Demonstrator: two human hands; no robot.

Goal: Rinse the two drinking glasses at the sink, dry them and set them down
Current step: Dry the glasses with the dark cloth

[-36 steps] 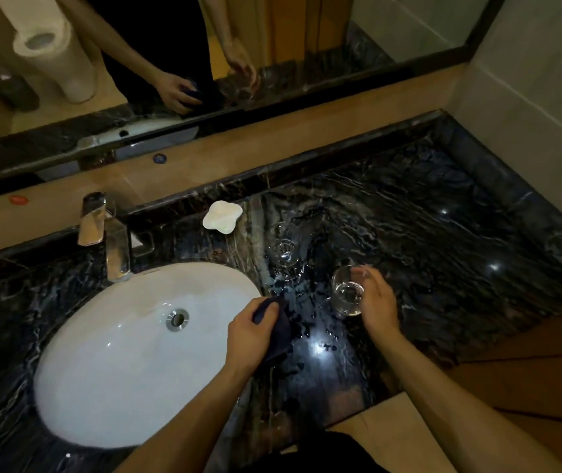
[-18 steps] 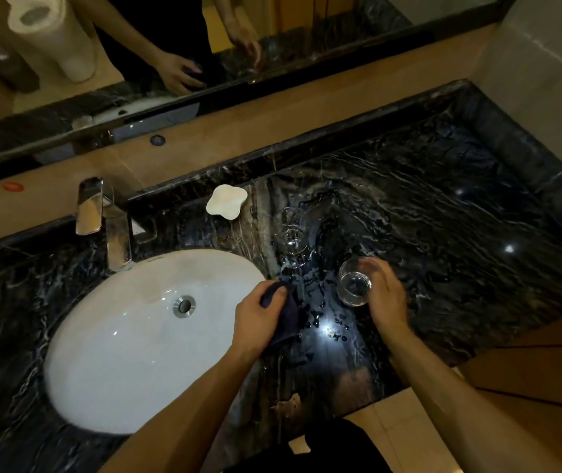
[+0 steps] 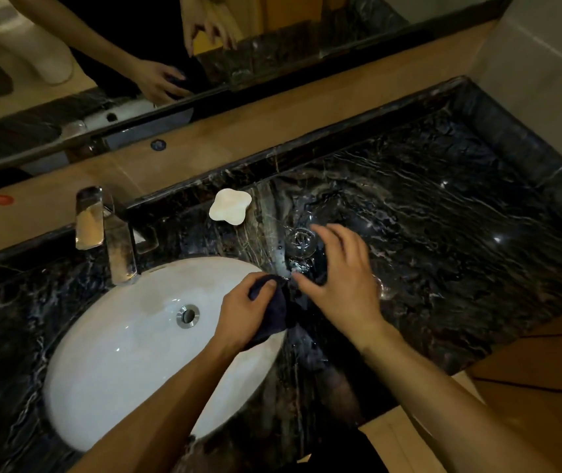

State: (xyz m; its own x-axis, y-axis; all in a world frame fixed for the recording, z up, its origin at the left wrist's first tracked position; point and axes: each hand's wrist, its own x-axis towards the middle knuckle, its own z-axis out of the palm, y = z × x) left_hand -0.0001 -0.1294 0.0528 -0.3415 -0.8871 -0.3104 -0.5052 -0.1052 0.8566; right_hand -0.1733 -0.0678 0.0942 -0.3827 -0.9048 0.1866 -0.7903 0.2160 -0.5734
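The left hand (image 3: 245,310) is closed around a dark cloth (image 3: 274,317) at the right rim of the white oval sink (image 3: 126,346). The right hand (image 3: 339,278) hovers spread and empty over the black marble counter (image 3: 443,233), fingers reaching toward one drinking glass (image 3: 300,242) standing upright behind it. The second glass (image 3: 383,288) shows only as a rim just right of that hand. A white soap dish (image 3: 230,206) sits near the chrome faucet (image 3: 105,230). No legible writing
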